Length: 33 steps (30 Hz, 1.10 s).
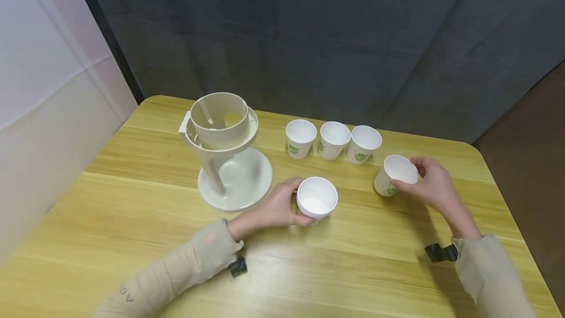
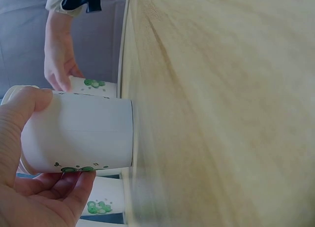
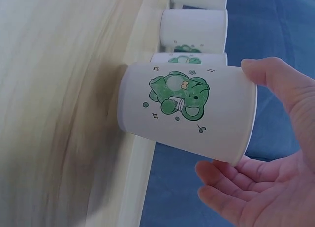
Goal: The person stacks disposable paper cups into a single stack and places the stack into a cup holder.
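To the right of the stand (image 1: 220, 137), the near cup (image 1: 316, 200), upright and seemingly double-rimmed, is gripped by the left hand (image 1: 279, 205); farther right of the stand, the far cup (image 1: 399, 171), slightly tilted, is held near its rim by the right hand (image 1: 434, 185). Both are white with green prints.

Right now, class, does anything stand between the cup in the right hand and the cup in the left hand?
Nothing visible does. In the head view, only tabletop shows between the right cup and left cup; the three cups in a row stand farther back, near the curtain, outside that gap.
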Each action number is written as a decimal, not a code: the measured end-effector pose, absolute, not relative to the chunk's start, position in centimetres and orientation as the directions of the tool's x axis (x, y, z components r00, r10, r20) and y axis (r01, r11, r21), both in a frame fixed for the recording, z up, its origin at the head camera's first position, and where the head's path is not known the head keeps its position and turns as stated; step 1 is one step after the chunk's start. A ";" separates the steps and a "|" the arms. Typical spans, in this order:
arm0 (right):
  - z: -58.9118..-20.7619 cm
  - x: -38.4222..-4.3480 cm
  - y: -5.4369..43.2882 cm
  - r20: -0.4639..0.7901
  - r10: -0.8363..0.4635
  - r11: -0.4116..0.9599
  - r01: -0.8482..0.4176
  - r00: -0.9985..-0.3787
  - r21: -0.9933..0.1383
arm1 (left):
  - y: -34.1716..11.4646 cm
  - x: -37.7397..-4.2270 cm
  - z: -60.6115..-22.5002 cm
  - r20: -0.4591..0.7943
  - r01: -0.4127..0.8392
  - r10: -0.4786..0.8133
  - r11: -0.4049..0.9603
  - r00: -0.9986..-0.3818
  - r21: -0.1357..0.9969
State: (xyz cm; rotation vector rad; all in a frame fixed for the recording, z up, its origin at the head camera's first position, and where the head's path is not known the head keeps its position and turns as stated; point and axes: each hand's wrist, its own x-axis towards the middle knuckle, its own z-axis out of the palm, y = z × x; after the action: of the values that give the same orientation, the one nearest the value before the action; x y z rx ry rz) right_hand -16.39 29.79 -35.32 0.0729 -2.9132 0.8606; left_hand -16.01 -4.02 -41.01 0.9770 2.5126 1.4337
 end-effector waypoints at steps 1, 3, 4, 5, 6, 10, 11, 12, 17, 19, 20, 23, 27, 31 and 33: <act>-35.3 -16.2 29.7 0.116 -0.021 0.837 -0.081 -0.993 -0.541 | -4.0 -16.0 -41.0 0.225 0.483 0.567 0.357 -0.793 0.800; -35.3 -15.8 29.6 0.126 -0.030 0.831 -0.094 -0.992 -0.548 | -4.0 -16.0 -41.1 0.229 0.486 0.567 0.356 -0.791 0.798; -35.3 -15.6 29.5 0.130 -0.032 0.827 -0.099 -0.991 -0.553 | -4.0 -16.1 -41.1 0.228 0.485 0.567 0.355 -0.791 0.799; -35.2 -15.4 29.4 0.136 -0.035 0.824 -0.106 -0.990 -0.557 | -4.0 -16.1 -41.1 0.228 0.484 0.568 0.354 -0.791 0.800; -35.2 -15.3 29.3 0.141 -0.037 0.824 -0.110 -0.989 -0.557 | -4.0 -16.1 -41.1 0.225 0.483 0.568 0.354 -0.791 0.801; -35.2 -14.6 28.7 0.168 -0.052 0.811 -0.140 -0.984 -0.568 | -4.0 -16.1 -41.0 0.219 0.478 0.571 0.353 -0.791 0.804; -35.2 -14.5 28.6 0.179 -0.058 0.812 -0.151 -0.982 -0.564 | -4.0 -16.1 -41.0 0.219 0.477 0.571 0.352 -0.791 0.805; -35.2 -14.3 28.4 0.189 -0.063 0.813 -0.160 -0.980 -0.560 | -4.0 -16.1 -41.0 0.219 0.477 0.571 0.352 -0.791 0.805; -35.3 -13.6 27.8 0.234 -0.097 0.808 -0.214 -0.967 -0.549 | -4.0 -16.0 -41.0 0.222 0.477 0.571 0.347 -0.791 0.807; -35.3 -13.4 27.5 0.237 -0.110 0.802 -0.227 -0.965 -0.552 | -4.0 -16.0 -41.0 0.222 0.478 0.571 0.348 -0.791 0.807; -35.2 -13.2 27.3 0.235 -0.117 0.800 -0.232 -0.965 -0.554 | -4.0 -16.0 -41.0 0.216 0.473 0.571 0.350 -0.792 0.809; -35.2 -12.9 26.9 0.235 -0.133 0.792 -0.246 -0.963 -0.559 | -4.0 -16.0 -41.0 0.216 0.473 0.569 0.353 -0.793 0.807; -35.4 -12.6 26.5 0.244 -0.151 0.782 -0.267 -0.958 -0.563 | -4.0 -16.0 -41.0 0.216 0.472 0.568 0.353 -0.794 0.808; -35.5 -12.4 26.0 0.259 -0.177 0.777 -0.296 -0.950 -0.556 | -4.0 -16.0 -41.0 0.219 0.475 0.569 0.353 -0.793 0.806; -35.5 -12.3 25.8 0.267 -0.191 0.772 -0.312 -0.945 -0.554 | -4.0 -16.0 -41.1 0.221 0.478 0.569 0.353 -0.792 0.804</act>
State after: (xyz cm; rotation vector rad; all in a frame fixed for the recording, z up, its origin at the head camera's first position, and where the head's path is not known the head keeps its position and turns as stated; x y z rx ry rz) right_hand -12.32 25.75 -35.53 0.3973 -2.7704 0.9179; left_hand -16.01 -3.99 -41.05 0.9719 2.5030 1.4364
